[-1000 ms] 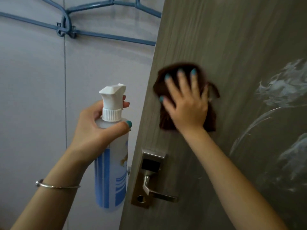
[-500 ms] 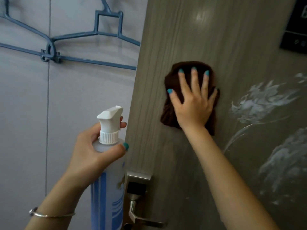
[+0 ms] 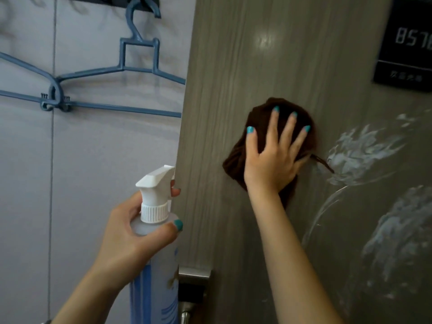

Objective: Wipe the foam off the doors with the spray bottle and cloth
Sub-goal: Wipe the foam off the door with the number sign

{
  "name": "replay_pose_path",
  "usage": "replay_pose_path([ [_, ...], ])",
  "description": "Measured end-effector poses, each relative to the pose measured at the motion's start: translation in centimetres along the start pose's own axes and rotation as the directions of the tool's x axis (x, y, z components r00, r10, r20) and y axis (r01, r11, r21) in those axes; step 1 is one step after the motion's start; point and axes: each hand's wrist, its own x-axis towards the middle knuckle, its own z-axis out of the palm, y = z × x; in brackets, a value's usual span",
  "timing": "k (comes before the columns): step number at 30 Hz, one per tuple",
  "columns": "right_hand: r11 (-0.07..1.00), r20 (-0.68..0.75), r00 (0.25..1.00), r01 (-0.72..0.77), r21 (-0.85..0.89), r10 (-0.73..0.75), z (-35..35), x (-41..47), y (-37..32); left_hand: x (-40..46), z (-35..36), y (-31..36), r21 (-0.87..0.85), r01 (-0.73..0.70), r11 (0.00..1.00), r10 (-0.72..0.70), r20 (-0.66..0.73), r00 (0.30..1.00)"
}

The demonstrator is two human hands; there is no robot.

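Note:
My right hand (image 3: 272, 160) presses a dark brown cloth (image 3: 236, 160) flat against the grey wood-grain door (image 3: 233, 66), fingers spread and straight. White foam (image 3: 360, 155) is smeared on the door just right of the cloth, with a second patch of foam (image 3: 397, 232) lower right. My left hand (image 3: 131, 239) grips the neck of a clear spray bottle (image 3: 154, 288) with a white trigger head (image 3: 155, 185) and blue label, held upright beside the door's left edge.
Blue plastic hangers (image 3: 131, 69) hang on the tiled wall (image 3: 93, 160) to the left. A metal lock plate (image 3: 194, 277) with its handle sits at the door's lower edge. A dark number plaque (image 3: 406, 43) is fixed at the door's upper right.
My right hand slid the cloth to the right across the door, close to the foam. The view tilted upward, so the bottle and handle now sit lower in frame.

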Motion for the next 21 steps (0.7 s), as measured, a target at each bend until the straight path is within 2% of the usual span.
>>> replay_pose_path([
  [2, 0.989, -0.042, 0.989, 0.144, -0.009, -0.145, 1.2, -0.9, -2.9, 0.1, -0.4, 0.1, -0.008, 0.007, 1.000, -0.007, 0.004, 1.000],
  [5, 0.904, 0.016, 0.904, 0.427, 0.024, -0.428, 2.2, -3.9, -6.8, 0.1, -0.8, 0.1, 0.012, 0.032, 0.999, -0.032, 0.006, 0.999],
  [9, 0.815, 0.065, 0.812, 0.576, 0.063, -0.580, 1.6, -4.2, -5.5, -0.1, -0.3, 0.2, 0.005, 0.064, 0.998, -0.064, -0.009, 0.998],
  [11, 0.847, 0.052, 0.845, 0.531, 0.021, -0.532, 1.2, -3.9, -2.4, -0.2, 0.0, 0.5, -0.011, 0.060, 0.998, -0.060, 0.032, 0.998],
  [13, 0.907, 0.028, 0.908, 0.420, -0.036, -0.419, 0.4, -3.7, 1.5, -0.3, -0.2, 0.8, -0.022, 0.060, 0.998, -0.059, 0.052, 0.997],
  [16, 0.959, -0.015, 0.961, 0.276, -0.070, -0.278, -0.4, -4.6, 6.7, -0.7, -1.0, 0.7, -0.036, 0.066, 0.997, -0.064, 0.044, 0.997],
  [19, 0.998, -0.020, 0.998, 0.065, -0.026, -0.065, -0.4, -6.8, 7.2, -1.0, -2.3, 0.4, -0.016, 0.076, 0.997, -0.075, 0.060, 0.995],
  [20, 0.999, -0.024, 0.999, 0.037, -0.013, -0.037, -0.2, -7.8, 6.1, -1.1, -2.7, 0.4, -0.004, 0.070, 0.998, -0.070, 0.068, 0.995],
  [21, 0.997, -0.021, 0.997, 0.073, -0.006, -0.073, 0.0, -8.8, 4.7, -1.2, -3.1, 0.4, 0.005, 0.061, 0.998, -0.062, 0.073, 0.995],
])
